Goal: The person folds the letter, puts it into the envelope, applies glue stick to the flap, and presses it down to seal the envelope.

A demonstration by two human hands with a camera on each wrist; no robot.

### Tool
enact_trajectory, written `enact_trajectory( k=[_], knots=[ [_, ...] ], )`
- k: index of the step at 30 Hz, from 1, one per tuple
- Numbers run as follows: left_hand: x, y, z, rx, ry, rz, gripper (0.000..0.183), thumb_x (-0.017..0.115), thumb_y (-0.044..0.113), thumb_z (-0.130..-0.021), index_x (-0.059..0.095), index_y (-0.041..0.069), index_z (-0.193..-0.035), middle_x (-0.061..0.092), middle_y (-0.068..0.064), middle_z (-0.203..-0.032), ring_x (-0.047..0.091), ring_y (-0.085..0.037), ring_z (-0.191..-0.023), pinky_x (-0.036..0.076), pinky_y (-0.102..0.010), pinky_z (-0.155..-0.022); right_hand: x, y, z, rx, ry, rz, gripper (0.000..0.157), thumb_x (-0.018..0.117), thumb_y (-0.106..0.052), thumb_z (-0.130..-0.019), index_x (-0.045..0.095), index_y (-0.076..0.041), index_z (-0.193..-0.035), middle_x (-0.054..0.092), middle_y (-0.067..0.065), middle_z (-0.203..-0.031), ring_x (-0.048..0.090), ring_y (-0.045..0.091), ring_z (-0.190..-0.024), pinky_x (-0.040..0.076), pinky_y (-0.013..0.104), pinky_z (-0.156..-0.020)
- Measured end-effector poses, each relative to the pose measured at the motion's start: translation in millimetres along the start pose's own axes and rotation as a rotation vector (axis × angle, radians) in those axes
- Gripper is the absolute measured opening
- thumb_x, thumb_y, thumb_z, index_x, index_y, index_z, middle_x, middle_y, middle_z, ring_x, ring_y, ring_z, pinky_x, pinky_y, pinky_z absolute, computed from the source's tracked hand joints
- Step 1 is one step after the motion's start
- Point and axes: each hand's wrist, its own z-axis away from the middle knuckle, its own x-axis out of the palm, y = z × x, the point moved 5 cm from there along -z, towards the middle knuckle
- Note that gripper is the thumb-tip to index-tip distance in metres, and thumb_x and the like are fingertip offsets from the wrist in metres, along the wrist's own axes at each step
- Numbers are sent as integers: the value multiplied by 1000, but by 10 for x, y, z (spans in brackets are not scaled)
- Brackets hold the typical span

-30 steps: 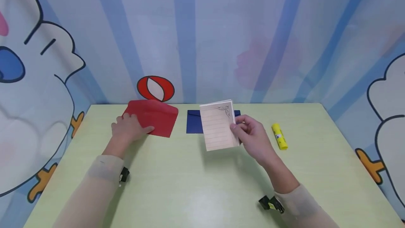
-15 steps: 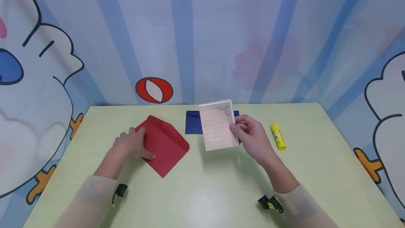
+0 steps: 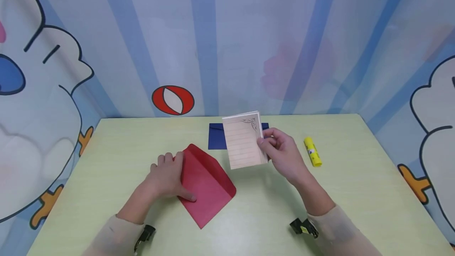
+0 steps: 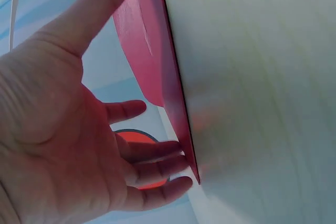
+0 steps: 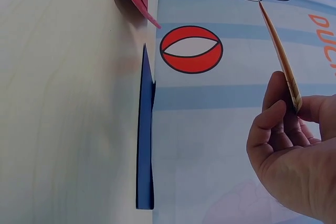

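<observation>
A pale bench [image 3: 256,224] runs back to a striped backdrop [image 3: 241,42]. The left hand [image 3: 166,177], grip spread wide, holds the red envelope [image 3: 207,194] by its left edges near mid-bench; the right hand [image 3: 284,154], grip narrow, pinches lined paper [image 3: 243,143] by its right edge, raised before the blue envelope [image 3: 216,137]. Right of the yellow tube [image 3: 313,151], bench stretches to its edge.

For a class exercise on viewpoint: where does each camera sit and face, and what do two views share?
Head: head-worn, forward and down over the table; both forearms, left grip, right grip.
Left wrist: worn there, towards the red envelope; left grip, part of right grip.
Right wrist: worn there, towards the blue envelope and notepaper; right grip, part of left grip.
Shared: both wrist views show the red envelope and red-and-white oval.
</observation>
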Motion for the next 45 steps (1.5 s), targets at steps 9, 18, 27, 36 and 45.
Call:
enact_trajectory(
  k=[9, 18, 27, 36, 45],
  knots=[
    [47, -6, -70, -39, 11, 52, 126, 105, 46, -50, 40, 0, -148, 50, -21, -125, 47, -41, -123, 53, -61, -87, -13, 20, 6, 1, 1, 3, 21, 63, -22, -109, 65, -7, -124, 76, 11, -98, 62, 29, -83, 55, 28, -67],
    [-54, -204, -59, -196, -45, 35, 101, 104, 47, -52, 50, -6, -119, 52, -21, -109, 50, -44, -113, 53, -62, -81, 6, -2, -4, -8, -1, 5, 20, 63, -22, -109, 65, -8, -123, 75, 11, -97, 62, 30, -83, 54, 28, -67],
    [-55, -317, -129, -211, -60, 55, 102, 105, 44, -54, 48, -7, -120, 50, -22, -110, 50, -44, -113, 54, -59, -80, 24, 1, 4, 4, -5, 10, 20, 63, -22, -109, 65, -8, -123, 75, 11, -97, 62, 30, -84, 56, 29, -69],
    [-195, -314, -193, -165, 56, 445, 96, 100, 19, -70, 37, 0, -140, 47, -24, -130, 56, -44, -119, 63, -46, -76, 27, -4, 9, 6, -6, 25, 20, 62, -22, -109, 65, -8, -124, 76, 9, -99, 64, 32, -87, 57, 28, -70],
    [-378, -215, -248, -71, 133, 1009, 88, 85, 12, -92, 30, 12, -161, 65, -21, -133, 72, -33, -109, 64, -39, -83, 41, 26, 1, 22, -41, -37, 22, 59, -24, -111, 60, -9, -128, 76, 13, -109, 72, 34, -90, 64, 40, -69]
  ],
)
